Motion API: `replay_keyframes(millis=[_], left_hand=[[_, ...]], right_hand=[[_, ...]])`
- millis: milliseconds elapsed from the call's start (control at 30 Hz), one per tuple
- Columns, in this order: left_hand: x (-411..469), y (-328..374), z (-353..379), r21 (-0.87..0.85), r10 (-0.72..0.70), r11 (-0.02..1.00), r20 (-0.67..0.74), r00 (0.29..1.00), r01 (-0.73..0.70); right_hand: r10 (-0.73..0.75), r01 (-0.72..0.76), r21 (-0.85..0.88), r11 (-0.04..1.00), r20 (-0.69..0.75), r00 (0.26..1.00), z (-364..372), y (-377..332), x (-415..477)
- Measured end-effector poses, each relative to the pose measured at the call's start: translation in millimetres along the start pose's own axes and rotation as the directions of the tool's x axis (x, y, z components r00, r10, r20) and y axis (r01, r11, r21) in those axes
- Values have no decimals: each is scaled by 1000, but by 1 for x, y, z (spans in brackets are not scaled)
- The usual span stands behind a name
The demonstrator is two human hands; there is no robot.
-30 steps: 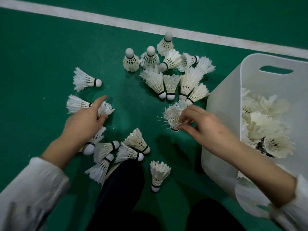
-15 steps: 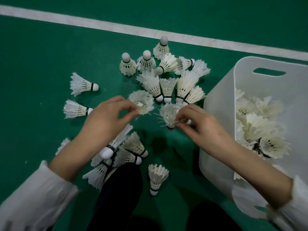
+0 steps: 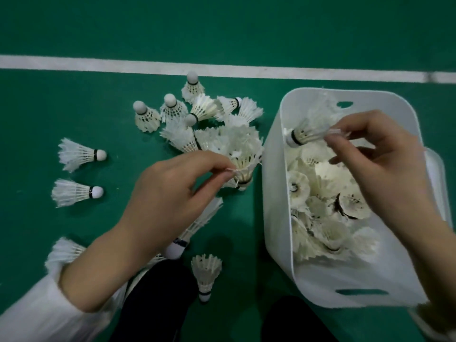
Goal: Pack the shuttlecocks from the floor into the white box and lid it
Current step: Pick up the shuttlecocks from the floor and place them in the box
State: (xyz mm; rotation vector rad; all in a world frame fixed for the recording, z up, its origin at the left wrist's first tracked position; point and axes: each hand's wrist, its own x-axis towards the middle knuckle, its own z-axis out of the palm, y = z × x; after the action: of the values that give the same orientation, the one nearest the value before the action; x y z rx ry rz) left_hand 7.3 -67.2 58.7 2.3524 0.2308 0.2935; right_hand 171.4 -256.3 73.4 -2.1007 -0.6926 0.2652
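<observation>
Shuttlecocks are white feather with a white cork tip and a black band at the neck. The white box [image 3: 274, 198] is at the right of the frame: translucent plastic, slot handles at both ends, top open, partly filled with a tangled pile, uncountable. Over the box, the right hand [image 3: 380, 169] pinches one shuttlecock [image 3: 299, 137] by its feather tips, cork pointing left. At centre frame, just left of the box wall, the left hand [image 3: 170, 201] pinches the feathers of a second shuttlecock [image 3: 245, 164], cork toward the bottom. On the green floor [image 3: 74, 107]: two lone shuttlecocks [image 3: 79, 154] lie sideways at left, three upright shuttlecocks [image 3: 146, 118] stand upper centre, and a bottom shuttlecock [image 3: 206, 275] lies bottom centre. The centre cluster overlaps, count unclear.
</observation>
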Motion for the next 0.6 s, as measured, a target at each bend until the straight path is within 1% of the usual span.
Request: replay_keyframes(millis=[67, 100, 167, 233, 333, 433, 500, 600], left_hand=[[0, 9, 5, -15, 31, 999, 24, 999, -30], [1, 13, 7, -22, 43, 999, 34, 998, -42], [2, 21, 13, -30, 66, 997, 54, 996, -64], [5, 29, 19, -28, 93, 995, 74, 993, -91], [10, 38, 28, -17, 114, 993, 108, 988, -113], [14, 44, 34, -29, 119, 993, 129, 984, -116], [16, 47, 36, -31, 126, 992, 127, 984, -123], [19, 51, 38, -23, 141, 990, 121, 983, -139]], right_hand=[[90, -92, -60, 994, -33, 995, -14, 11, -6], [136, -138, -98, 986, -24, 990, -20, 18, -9], [216, -206, -170, 964, 45, 975, -28, 34, -17], [264, -232, -224, 946, 125, 956, -36, 47, -25], [304, -228, -300, 926, 240, 922, -49, 58, -35], [322, -220, -301, 928, 352, 879, -48, 68, -42], [312, -182, -325, 928, 413, 855, -39, 77, -44], [365, -99, -483, 870, 495, 788, -23, 92, -44]])
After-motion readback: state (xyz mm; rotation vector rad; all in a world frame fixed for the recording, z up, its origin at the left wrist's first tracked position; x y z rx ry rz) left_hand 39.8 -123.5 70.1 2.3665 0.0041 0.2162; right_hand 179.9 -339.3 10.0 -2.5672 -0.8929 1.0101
